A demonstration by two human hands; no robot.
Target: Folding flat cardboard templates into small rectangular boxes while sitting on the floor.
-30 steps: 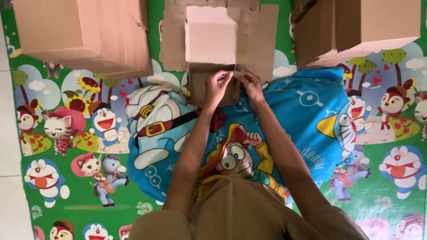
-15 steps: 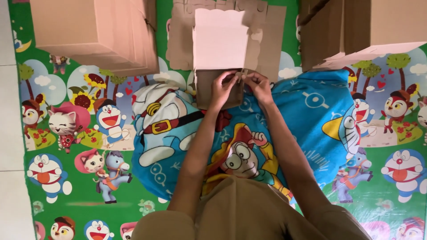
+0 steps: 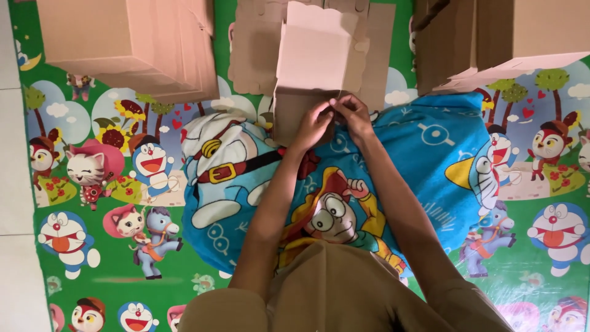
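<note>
A small brown cardboard box (image 3: pixel 307 61) stands half folded on the far edge of a blue cartoon-print cushion (image 3: pixel 430 160). Its pale flap leans up and away from me. My left hand (image 3: pixel 312 126) pinches the near edge of the box, fingers closed on the cardboard. My right hand (image 3: pixel 351 115) meets it there, its fingers also gripping that edge. Both forearms reach out from my lap, over the cushion. The fingertips hide the fold itself.
A flat die-cut cardboard sheet (image 3: pixel 255 52) lies under and behind the small box. A stack of cardboard (image 3: pixel 132 46) sits at the far left, another large carton (image 3: pixel 510 40) at the far right. A green cartoon mat (image 3: pixel 92 184) covers the floor; white tiles (image 3: pixel 12 184) border it left.
The view has shifted a little, so box and hands appear slightly lower and right. Both hands stay on the box's near edge, fingers working closer together.
</note>
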